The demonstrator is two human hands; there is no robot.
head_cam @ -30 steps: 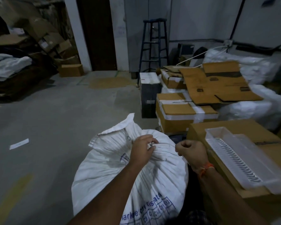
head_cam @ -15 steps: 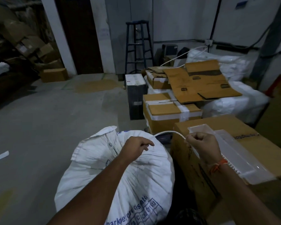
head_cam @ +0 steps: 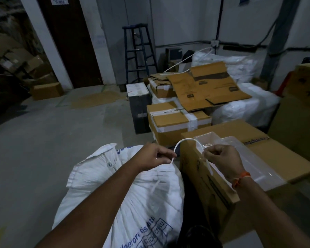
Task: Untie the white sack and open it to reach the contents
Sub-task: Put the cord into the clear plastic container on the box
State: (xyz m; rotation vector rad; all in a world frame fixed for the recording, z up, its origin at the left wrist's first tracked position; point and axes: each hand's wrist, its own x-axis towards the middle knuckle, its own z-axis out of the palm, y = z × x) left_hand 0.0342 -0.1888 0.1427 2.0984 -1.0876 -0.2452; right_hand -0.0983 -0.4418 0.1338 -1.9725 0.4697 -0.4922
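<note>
Standing upright on the grey concrete floor (head_cam: 48,140), the white sack (head_cam: 125,194) is seen in the lower middle of the view, its gathered neck puckered just under the left hand (head_cam: 155,156). A white tie strip (head_cam: 186,141) is pinched at one end between the thumb and fingers of the left hand, right at the sack's neck, and is arched upward across the gap to the right hand (head_cam: 220,158), which is closed around its other part; a loose tail of the strip is seen hanging below that fist. The two hands are held apart, each clamped on the strip. An orange thread band (head_cam: 240,179) is worn on the right wrist.

Blue printing is carried on the sack's lower front (only fragments can be made out, something like "C19" and "C12" inside boxed cells; the line above them is too blurred to read). Just beside the sack on the right, a large cardboard box (head_cam: 213,190) is stood, with a clear plastic tray (head_cam: 240,156) lying on its top; dark lettering printed on the lid is upside down and not legible. Farther back, taped cartons (head_cam: 177,122), a flattened carton (head_cam: 208,88), white bagged bundles (head_cam: 243,108) and a blue step ladder (head_cam: 139,52) are seen. A paper notice (head_cam: 59,0) is fixed on the dark door, its wording unreadable.
</note>
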